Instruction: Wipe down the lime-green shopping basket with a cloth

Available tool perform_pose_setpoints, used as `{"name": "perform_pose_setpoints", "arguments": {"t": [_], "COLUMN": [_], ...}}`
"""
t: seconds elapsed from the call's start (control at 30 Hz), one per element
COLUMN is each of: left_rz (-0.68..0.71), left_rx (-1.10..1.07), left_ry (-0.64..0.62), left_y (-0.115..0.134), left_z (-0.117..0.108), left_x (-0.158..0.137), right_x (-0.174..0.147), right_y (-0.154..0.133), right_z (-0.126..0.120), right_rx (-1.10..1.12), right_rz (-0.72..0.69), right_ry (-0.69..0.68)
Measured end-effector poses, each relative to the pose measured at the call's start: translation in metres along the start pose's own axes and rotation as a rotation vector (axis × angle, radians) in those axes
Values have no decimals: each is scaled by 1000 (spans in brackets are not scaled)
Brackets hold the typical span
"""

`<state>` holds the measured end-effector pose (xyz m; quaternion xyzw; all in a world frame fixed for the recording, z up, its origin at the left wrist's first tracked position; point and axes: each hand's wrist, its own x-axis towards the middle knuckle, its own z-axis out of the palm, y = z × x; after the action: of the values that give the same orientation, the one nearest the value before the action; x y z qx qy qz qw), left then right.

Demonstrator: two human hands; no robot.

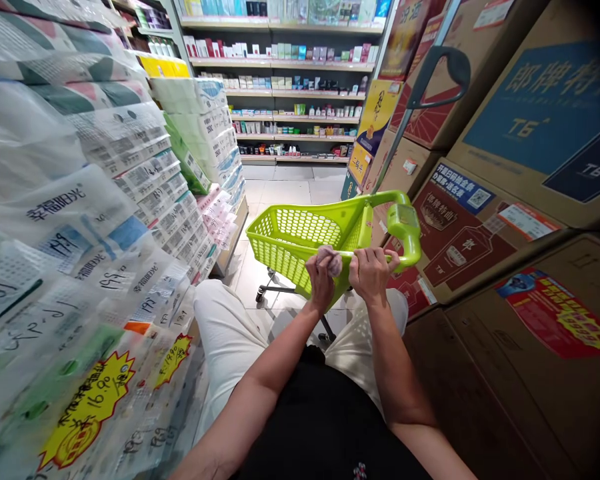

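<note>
Shop aisle: pale floor tiles (pixel 275 173) run to tall shelves (pixel 230 63) at the far end, with rows of small boxes (pixel 320 52) and other little things on them.
Left side: big wrapped packs (pixel 135 157) sit in high piles, and many have numbers written on them. Bright yellow price signs (pixel 95 408) with red, spiky edges are on the near packs. One says 16.90.
Right side: big cardboard boxes (pixel 560 113) are stacked up high. Some have blue, red or yellow pictures.
Pole: a metal pole (pixel 396 143) with a dark looped grip (pixel 423 79) slants in front of the boxes.
Green cart (pixel 290 257): it is in the middle, between the piles and close to the person's knees. Its sides are full of holes. A thick handle loop (pixel 411 233) is at its right end, and dark wheels (pixel 260 294) show below.
Left hand (pixel 323 279): its fingers are bent and pinch a crumpled, pinkish cloth (pixel 333 261).
Cloth: it is bunched up small, at the near rim of the cart.
Right hand (pixel 371 275): it is just beside the left one. Its fingers are pressed together and curl over the same rim, near the handle loop.
Clothes: white trousers (pixel 220 333) and a black top (pixel 320 420).
</note>
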<state>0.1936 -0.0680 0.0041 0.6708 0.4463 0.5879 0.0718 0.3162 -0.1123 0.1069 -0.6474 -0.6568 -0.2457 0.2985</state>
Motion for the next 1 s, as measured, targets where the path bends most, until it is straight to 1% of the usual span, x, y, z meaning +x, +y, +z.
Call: {"name": "perform_pose_setpoints", "arguments": {"t": [0.07, 0.13, 0.2, 0.27, 0.3, 0.37, 0.43, 0.47, 0.5, 0.6, 0.63, 0.67, 0.73, 0.77, 0.8, 0.9, 0.93, 1.0], "left_rz": [-45, -108, -210, -291, -293, -210, -100, -83, -103, -260, -271, -245, -146, -127, -149, -305, -309, -217], "left_rx": [20, 63, 122, 169, 175, 156, 133, 136, 150, 212, 212, 196, 147, 136, 142, 195, 194, 164], "left_ry": [-33, -67, -39, 3, -1, -67, -149, -160, -143, -26, -24, -57, -163, -185, -169, -54, -60, -152], "left_y": [2, -7, -20, -28, -30, -27, -23, -23, -23, -31, -34, -37, -43, -47, -51, -66, -70, -79], "left_z": [-9, -22, -34, -40, -41, -38, -34, -34, -36, -45, -48, -51, -56, -58, -60, -66, -68, -70], "left_x": [17, 31, 38, 42, 42, 40, 39, 39, 39, 42, 43, 45, 48, 51, 54, 64, 66, 69], "right_x": [-1, -3, -3, -1, 0, 2, 4, 4, 4, 3, 3, 3, 5, 7, 8, 12, 12, 14], "right_y": [3, 9, 16, 23, 25, 25, 18, 12, 6, -13, -18, -23, -32, -35, -38, -46, -50, -58], "right_z": [1, 3, 4, 5, 6, 6, 6, 7, 7, 13, 15, 17, 21, 23, 25, 31, 33, 39], "right_rx": [25, 52, 73, 69, 57, 30, 23, 26, 30, 27, 27, 30, 38, 41, 42, 31, 24, 2], "right_rz": [-9, -13, -1, 33, 52, 65, 32, 4, -22, -51, -51, -53, -73, -89, -104, -122, -122, -125], "right_ry": [7, 27, 52, 74, 82, 83, 61, 42, 18, -54, -72, -89, -124, -141, -156, -173, -171, -167]}}
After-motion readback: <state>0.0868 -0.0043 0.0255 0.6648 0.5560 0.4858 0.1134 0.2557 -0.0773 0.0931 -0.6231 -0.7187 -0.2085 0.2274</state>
